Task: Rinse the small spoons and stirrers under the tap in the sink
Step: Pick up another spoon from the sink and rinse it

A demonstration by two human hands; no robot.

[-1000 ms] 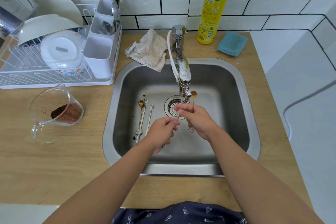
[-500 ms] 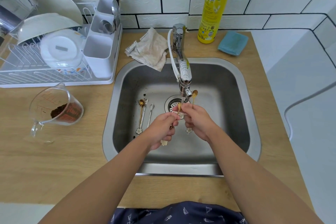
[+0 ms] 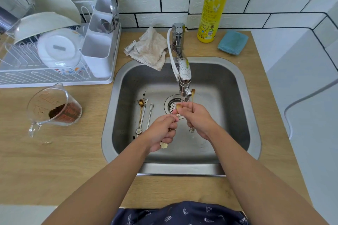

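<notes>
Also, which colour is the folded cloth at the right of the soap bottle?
The folded cloth is light blue, seen best in the head view, beside the yellow soap bottle.

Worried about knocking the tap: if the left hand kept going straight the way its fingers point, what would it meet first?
Probably the right hand, which is almost touching the left hand already; the tap's spout lies beyond and higher, though depth is unclear.

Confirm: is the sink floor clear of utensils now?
No. A gold spoon and two silver stirrers lie on the sink floor, left of the drain.
</notes>
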